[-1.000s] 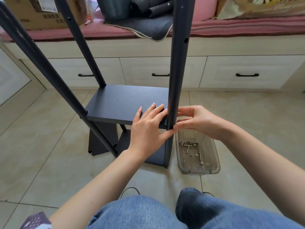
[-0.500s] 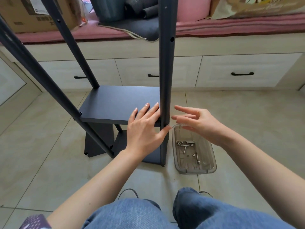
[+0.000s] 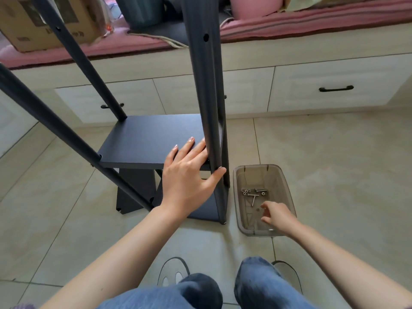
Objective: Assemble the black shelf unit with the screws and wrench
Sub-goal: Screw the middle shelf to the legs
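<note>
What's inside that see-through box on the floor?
Silver screws and small nuts lie loose in the clear plastic tray. The right hand reaches in, covering part of the tray's bottom, so anything under it is hidden.

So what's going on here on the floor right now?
A person is putting together a black shelf unit. The left hand rests flat on the shelf board with its thumb against the front upright post, while the right hand reaches into the clear plastic bin holding loose screws.

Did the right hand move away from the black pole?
Yes. The right hand left the black pole and dropped down into the clear tray of screws.
</note>
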The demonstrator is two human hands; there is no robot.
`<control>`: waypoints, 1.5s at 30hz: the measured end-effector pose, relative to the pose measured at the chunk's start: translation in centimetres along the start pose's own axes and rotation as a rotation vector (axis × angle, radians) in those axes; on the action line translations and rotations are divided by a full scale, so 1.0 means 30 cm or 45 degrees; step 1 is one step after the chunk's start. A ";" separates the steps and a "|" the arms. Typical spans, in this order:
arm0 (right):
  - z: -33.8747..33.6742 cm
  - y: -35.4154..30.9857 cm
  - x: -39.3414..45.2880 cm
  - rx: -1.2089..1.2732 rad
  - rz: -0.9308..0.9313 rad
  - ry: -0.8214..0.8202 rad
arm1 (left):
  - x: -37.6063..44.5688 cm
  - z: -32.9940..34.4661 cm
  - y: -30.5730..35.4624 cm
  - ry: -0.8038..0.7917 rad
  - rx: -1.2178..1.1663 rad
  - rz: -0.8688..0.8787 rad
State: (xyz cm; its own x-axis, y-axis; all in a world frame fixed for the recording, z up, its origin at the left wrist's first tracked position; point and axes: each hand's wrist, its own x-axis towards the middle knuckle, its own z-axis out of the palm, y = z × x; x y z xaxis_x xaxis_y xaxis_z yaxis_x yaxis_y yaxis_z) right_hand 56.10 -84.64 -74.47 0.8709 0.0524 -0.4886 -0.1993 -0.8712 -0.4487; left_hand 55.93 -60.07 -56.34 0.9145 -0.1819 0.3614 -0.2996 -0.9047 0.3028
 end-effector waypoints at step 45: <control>-0.226 -0.113 -0.021 0.950 -0.205 0.484 | 0.006 -0.005 0.031 0.018 0.028 0.018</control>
State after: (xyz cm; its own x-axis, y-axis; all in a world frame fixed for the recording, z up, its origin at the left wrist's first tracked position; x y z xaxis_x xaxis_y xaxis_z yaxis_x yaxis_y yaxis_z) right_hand 59.26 -85.01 -67.56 0.9790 -0.1358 -0.1520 -0.1877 -0.3101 -0.9320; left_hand 55.77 -60.89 -55.88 0.9062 -0.1897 0.3778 -0.3065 -0.9104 0.2780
